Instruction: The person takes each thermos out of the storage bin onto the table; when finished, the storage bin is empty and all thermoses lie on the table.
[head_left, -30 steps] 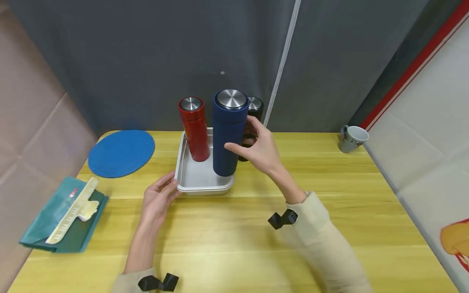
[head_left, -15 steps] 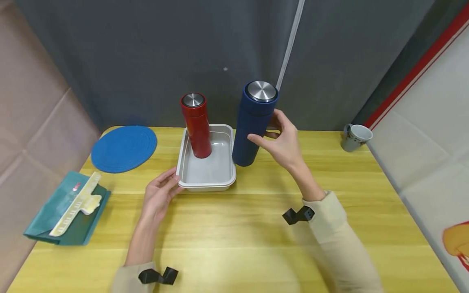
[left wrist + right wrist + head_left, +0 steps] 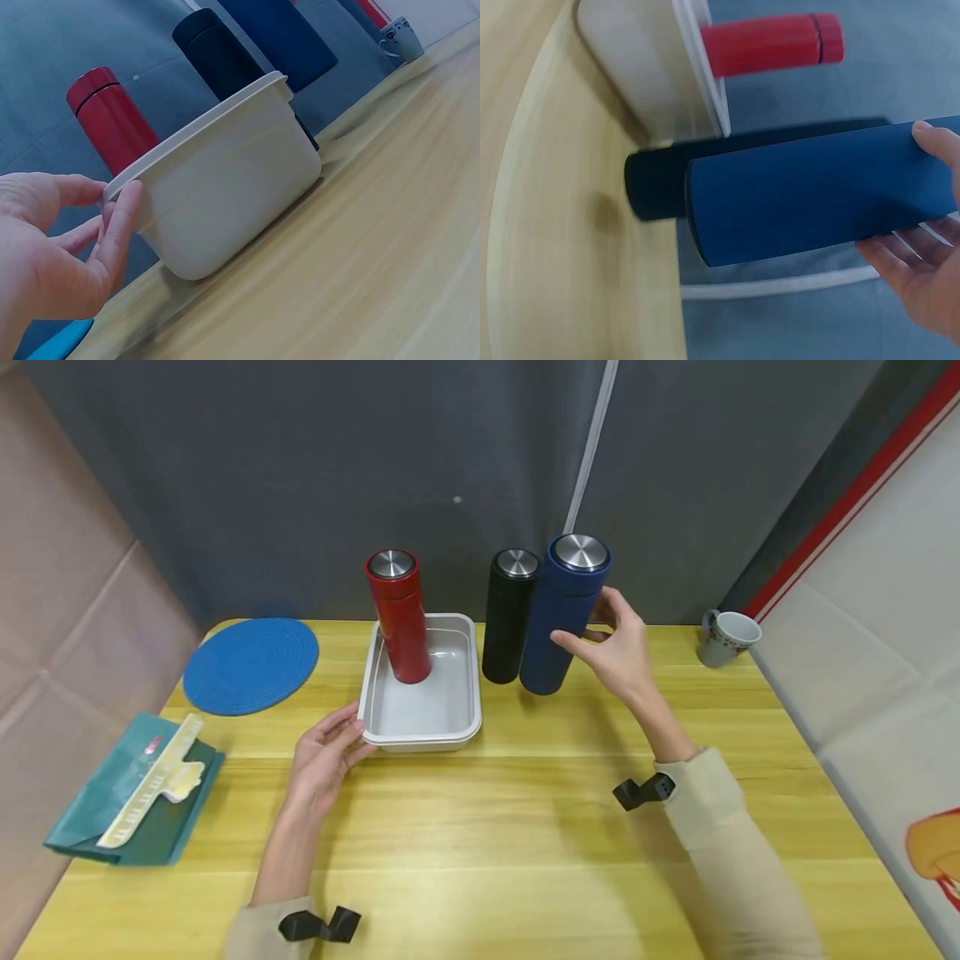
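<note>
A white tray (image 3: pixel 420 739) stands mid-table with a red flask (image 3: pixel 397 618) upright in its far left corner. My left hand (image 3: pixel 330 756) rests at the tray's near left corner, thumb against the wall (image 3: pixel 232 172) and fingers straight by the rim. Right of the tray a black flask (image 3: pixel 510 618) stands on the table. My right hand (image 3: pixel 607 647) grips a dark blue flask (image 3: pixel 562 618) just right of the black one. In the right wrist view the blue flask (image 3: pixel 817 195) has its base a little off the wood, beside the black flask (image 3: pixel 660 184).
A blue round mat (image 3: pixel 251 664) lies at the back left. A teal pouch (image 3: pixel 90 814) with a cream clip (image 3: pixel 153 781) sits at the left edge. A grey mug (image 3: pixel 723 637) stands at the back right. A grey curtain closes the far side.
My right hand has carried the blue flask out of the tray and rightward, past the black flask. The left hand has stayed at the tray's corner.
</note>
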